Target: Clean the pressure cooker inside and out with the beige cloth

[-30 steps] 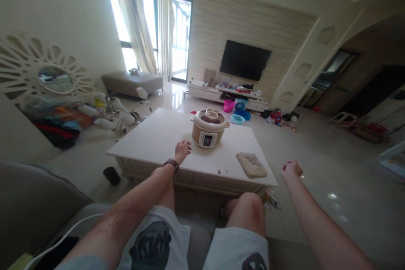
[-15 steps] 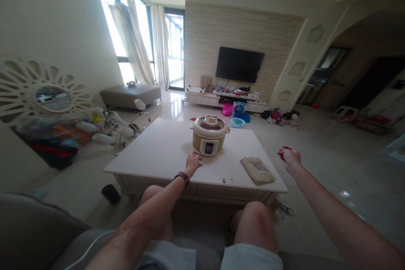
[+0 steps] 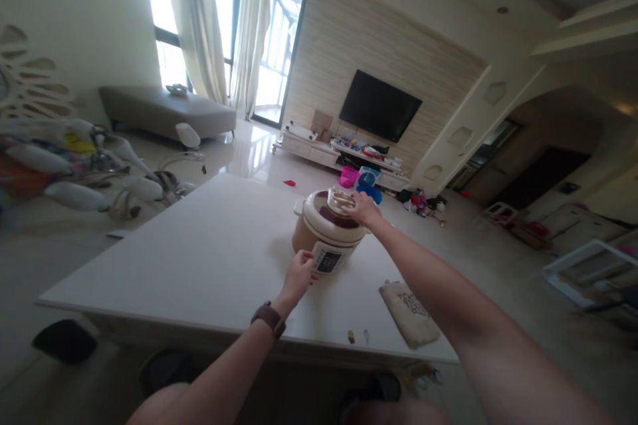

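A beige and brown electric pressure cooker stands upright on the white table, its control panel facing me. My right hand is at the top of it, fingers closed around the lid handle. The lid sits on the pot. Low at the front, my left hand is beside the left edge of the control panel, with fingers loosely bent and apart. Whether those fingertips touch the pot, I cannot tell. A brown watch is on my left wrist.
On the table's right side lies a beige pouch with a printed pattern, and two small items are near the front edge. Beyond the table are a pink basket, a TV stand and a grey bench. Lamp parts clutter the left.
My right hand has moved left from beyond the table's right side onto the lid handle. My left hand stays near the cooker's front. The view has tilted and come closer to the table.
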`<state>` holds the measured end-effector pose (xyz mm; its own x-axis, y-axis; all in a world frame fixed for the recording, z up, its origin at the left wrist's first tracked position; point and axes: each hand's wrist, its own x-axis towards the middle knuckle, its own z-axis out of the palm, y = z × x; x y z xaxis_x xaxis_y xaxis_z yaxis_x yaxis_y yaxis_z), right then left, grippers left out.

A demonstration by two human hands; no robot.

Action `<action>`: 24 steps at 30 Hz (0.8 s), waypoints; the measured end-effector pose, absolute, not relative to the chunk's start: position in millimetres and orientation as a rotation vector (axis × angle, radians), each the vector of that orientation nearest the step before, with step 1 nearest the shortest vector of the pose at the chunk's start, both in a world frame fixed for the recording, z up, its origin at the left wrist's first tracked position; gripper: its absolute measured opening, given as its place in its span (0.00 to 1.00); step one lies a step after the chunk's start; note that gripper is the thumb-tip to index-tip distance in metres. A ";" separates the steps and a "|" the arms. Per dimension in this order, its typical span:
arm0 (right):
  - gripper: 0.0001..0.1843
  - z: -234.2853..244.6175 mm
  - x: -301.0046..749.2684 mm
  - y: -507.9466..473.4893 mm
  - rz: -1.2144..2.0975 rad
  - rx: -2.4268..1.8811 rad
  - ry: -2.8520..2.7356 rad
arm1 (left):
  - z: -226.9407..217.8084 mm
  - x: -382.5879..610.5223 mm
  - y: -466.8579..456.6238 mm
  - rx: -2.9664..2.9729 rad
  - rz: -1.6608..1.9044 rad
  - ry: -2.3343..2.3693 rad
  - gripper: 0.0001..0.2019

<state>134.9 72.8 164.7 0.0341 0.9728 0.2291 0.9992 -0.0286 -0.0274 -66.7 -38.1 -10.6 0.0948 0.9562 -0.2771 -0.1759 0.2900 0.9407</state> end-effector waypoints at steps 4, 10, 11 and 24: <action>0.35 153.0 92.1 120.9 -0.126 -2.232 -1.977 | -0.6 -69.4 -36.1 0.885 1.049 1.107 0.06; 0.26 123.2 80.3 133.0 -0.367 -2.136 -1.758 | 3.4 -75.4 -37.2 0.714 1.016 1.121 0.06; 0.25 121.2 81.2 133.0 -0.379 -2.125 -1.758 | 5.3 -74.6 -36.3 0.711 1.021 1.108 0.06; 0.21 121.7 89.0 137.0 -0.433 -2.081 -1.764 | 24.8 -83.2 -46.6 0.685 1.043 1.060 0.10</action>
<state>89.0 137.0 121.7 0.1660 0.8699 0.4644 0.9861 -0.1423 -0.0860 -83.2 -46.6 24.8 0.1201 0.9243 -0.3623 -0.3467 0.3810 0.8571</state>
